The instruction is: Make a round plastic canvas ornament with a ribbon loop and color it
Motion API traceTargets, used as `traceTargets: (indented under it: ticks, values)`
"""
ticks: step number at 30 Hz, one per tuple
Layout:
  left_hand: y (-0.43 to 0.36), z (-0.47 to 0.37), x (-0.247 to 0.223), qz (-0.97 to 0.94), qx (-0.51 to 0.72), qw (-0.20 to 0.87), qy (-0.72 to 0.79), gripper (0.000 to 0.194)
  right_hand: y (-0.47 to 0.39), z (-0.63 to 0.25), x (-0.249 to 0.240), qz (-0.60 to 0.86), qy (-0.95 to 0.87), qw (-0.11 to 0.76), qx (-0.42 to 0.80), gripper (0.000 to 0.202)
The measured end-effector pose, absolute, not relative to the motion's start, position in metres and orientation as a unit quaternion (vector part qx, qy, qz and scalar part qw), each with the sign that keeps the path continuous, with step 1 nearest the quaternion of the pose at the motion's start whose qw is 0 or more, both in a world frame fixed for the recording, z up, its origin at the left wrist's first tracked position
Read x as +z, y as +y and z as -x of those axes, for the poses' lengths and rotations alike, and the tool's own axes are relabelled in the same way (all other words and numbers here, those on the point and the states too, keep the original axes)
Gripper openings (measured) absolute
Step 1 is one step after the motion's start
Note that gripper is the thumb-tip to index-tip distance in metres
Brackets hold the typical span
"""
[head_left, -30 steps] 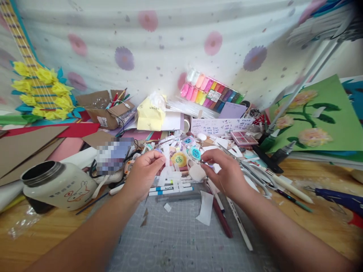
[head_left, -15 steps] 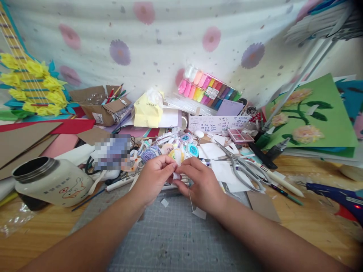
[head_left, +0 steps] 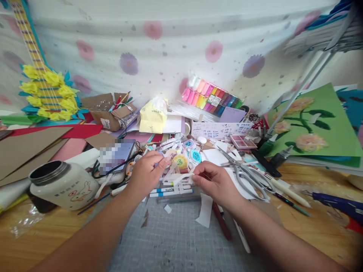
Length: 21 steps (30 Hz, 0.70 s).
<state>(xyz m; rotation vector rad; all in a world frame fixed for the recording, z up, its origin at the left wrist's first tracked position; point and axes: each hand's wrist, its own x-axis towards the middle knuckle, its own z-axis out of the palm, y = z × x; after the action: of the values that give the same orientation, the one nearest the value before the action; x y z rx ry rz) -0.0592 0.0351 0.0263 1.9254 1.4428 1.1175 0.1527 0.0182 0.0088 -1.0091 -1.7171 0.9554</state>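
My right hand [head_left: 217,183] pinches a narrow white strip [head_left: 183,176] that stretches left from its fingertips; a thin thread-like line shows by its fingers. Left of it, my left hand [head_left: 149,172] is closed, thumb against fingers, at the edge of the pile; what it holds, if anything, is too small to make out. Between the hands lie a yellow round numbered piece [head_left: 179,161] and a turquoise round one [head_left: 195,155]. Below the strip, white marker pens with blue bands [head_left: 170,192] rest side by side. A white paper scrap [head_left: 204,210] lies under my right hand.
Large scissors [head_left: 241,172] and a cream-coloured stick lie right of my hand, with a blue glue gun [head_left: 337,202] farther right. A wide jar [head_left: 65,185] lies tilted at left. The grey cutting mat [head_left: 159,241] spreads in front; clay packs [head_left: 212,96] stand behind.
My hands, together before, have come apart: the left moved leftward, the right rightward. The white strip now shows between them, and the marker pens have come into sight. The view has shifted slightly.
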Motion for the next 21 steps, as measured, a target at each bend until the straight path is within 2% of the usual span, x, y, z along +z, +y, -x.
traceTargets:
  ticks: [6, 13, 21]
  values:
    - [0.018, 0.037, 0.023, -0.735, 0.337, 0.336, 0.484, 0.008, 0.02, -0.152, 0.007, 0.424, -0.621, 0.422, 0.506, 0.01]
    - [0.019, 0.03, 0.017, -0.692, 0.35, 0.4, 0.489, 0.018, 0.017, -0.15, 0.012, 0.41, -0.494, 0.454, 0.618, 0.021]
    - [0.014, 0.018, 0.012, -0.608, 0.416, 0.455, 0.5, 0.017, 0.013, -0.147, 0.015, 0.402, -0.421, 0.499, 0.642, 0.035]
